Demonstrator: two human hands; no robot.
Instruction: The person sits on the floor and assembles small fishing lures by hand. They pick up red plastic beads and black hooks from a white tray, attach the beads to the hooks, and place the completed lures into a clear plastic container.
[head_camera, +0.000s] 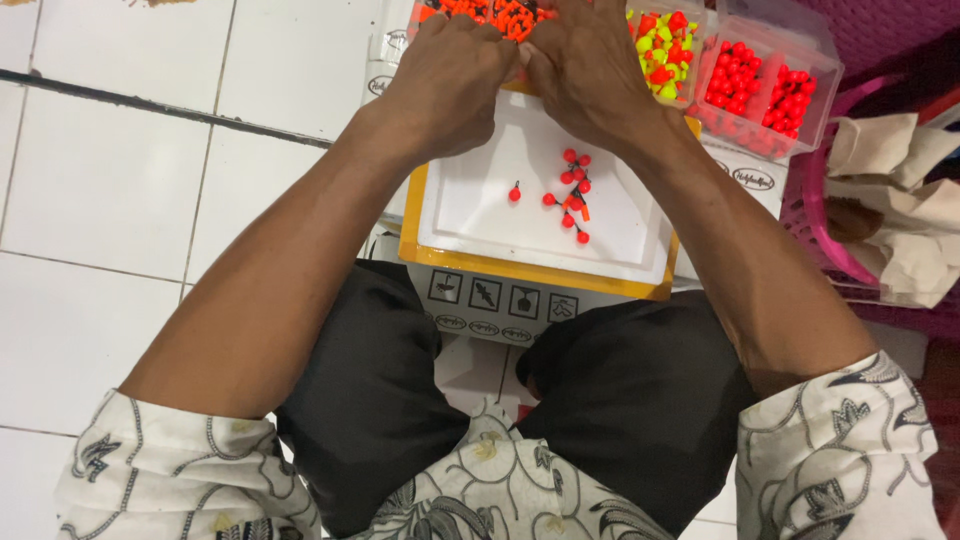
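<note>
Left hand (450, 75): seen from the back, fingers curled under at the top edge of the tray; what is pinched, if anything, cannot be told.
Right hand (590, 65): pressed against the left one, fingers bent and hidden; a grip cannot be told here either.
Beads (572, 195): a small cluster of red beads on short dark stems is scattered on the tray, just below the hands and untouched; one single bead (514, 193) lies apart to the left.
Tray (480, 215): white, rimmed in yellow-orange, set on a white box (500, 300) between the knees.
In the way: both hands cover the far edge of the tray and part of the orange pieces (500, 12) heaped beyond it.
Boxes: one clear box (668, 45) is filled with mixed yellow and red beads; a second clear box (765, 90), split in two, is filled with red beads only.
Right side: a pink basket (815, 220) with beige cloth (900, 200) over it.
Floor (110, 190): white tiles, dark grout line crossing at the left.
Clothing: dark trousers (370, 400) and a patterned cream shirt (500, 480) are seen at the bottom.
</note>
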